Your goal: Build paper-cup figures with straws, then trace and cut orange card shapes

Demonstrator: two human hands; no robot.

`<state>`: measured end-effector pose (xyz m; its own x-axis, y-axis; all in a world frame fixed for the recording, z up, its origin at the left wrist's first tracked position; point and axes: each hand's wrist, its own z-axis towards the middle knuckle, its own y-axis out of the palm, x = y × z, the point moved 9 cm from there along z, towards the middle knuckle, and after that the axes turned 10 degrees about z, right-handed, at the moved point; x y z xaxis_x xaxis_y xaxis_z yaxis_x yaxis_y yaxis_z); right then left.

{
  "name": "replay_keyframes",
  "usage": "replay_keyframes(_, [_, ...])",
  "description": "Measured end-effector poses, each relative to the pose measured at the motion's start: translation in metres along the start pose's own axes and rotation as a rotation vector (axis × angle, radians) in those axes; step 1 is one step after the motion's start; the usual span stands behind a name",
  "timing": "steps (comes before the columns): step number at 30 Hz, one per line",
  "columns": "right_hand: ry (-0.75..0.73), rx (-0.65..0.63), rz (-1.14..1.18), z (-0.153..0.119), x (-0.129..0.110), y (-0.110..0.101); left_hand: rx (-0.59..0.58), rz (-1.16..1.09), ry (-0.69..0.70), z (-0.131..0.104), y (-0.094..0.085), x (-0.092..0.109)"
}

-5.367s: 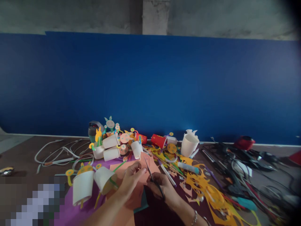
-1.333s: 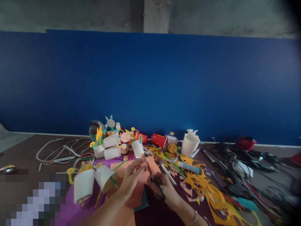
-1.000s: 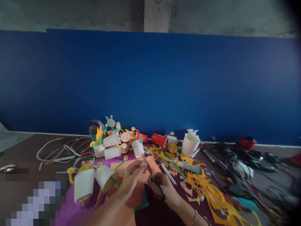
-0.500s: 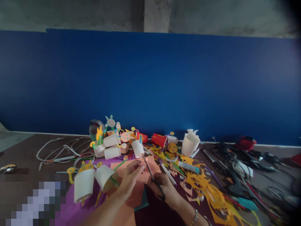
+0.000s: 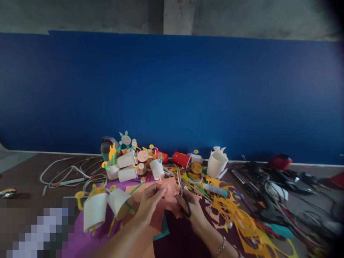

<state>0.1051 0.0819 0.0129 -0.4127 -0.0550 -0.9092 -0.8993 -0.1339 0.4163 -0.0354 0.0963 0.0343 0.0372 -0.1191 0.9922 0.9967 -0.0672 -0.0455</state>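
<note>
My left hand (image 5: 151,199) pinches a small piece of pink-orange paper (image 5: 170,190) between thumb and fingers. Black-handled scissors (image 5: 180,186) are in my right hand (image 5: 191,207), with the blades pointing up and away beside the paper. The right thumb and fingers are close to the paper's lower right edge; whether they touch it I cannot tell. Under both hands lies a larger sheet of orange paper (image 5: 142,233). Close to my left hand a white paper cup (image 5: 119,203) lies tilted. Beyond the hands another white paper cup (image 5: 156,170) holds a blue strip.
White paper cups with paper faces (image 5: 94,211) stand left. Red cups (image 5: 181,159) lie at the back by the blue wall (image 5: 172,93). Yellow paper scraps (image 5: 243,220), a glue stick (image 5: 215,190) and tangled cables (image 5: 285,200) cover the right side. White cables (image 5: 72,172) lie left.
The scissors have swung upright and moved right, away from the paper's middle. My right hand has turned with them. The left hand keeps its pinch on the paper.
</note>
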Motion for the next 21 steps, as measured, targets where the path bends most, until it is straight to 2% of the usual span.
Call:
replay_keyframes(3, [-0.007, 0.064, -0.004, 0.002, -0.001, -0.008, -0.028, 0.125, 0.091, 0.000, 0.002, 0.009])
replay_keyframes(6, [-0.081, 0.160, -0.013, 0.004, -0.009, -0.021, 0.041, 0.332, 0.197, 0.001, -0.003, 0.016])
replay_keyframes(9, [-0.193, 0.264, -0.013, 0.003, -0.020, -0.034, 0.075, 0.542, 0.227, 0.001, -0.002, 0.013])
replay_keyframes(11, [-0.213, 0.267, -0.020, 0.003, -0.023, -0.034, 0.075, 0.658, 0.248, -0.001, 0.002, 0.011])
replay_keyframes(13, [-0.186, 0.217, -0.026, 0.004, -0.020, -0.029, 0.077, 0.707, 0.273, -0.003, 0.006, 0.014])
replay_keyframes(15, [-0.155, 0.161, -0.028, 0.004, -0.017, -0.021, 0.077, 0.651, 0.281, -0.006, 0.007, 0.019])
replay_keyframes(17, [-0.138, 0.120, -0.034, 0.003, -0.016, -0.015, 0.055, 0.526, 0.232, -0.008, 0.008, 0.021])
replay_keyframes(21, [-0.087, 0.022, -0.052, 0.002, -0.011, -0.003, -0.017, 0.176, -0.012, -0.006, 0.011, 0.008])
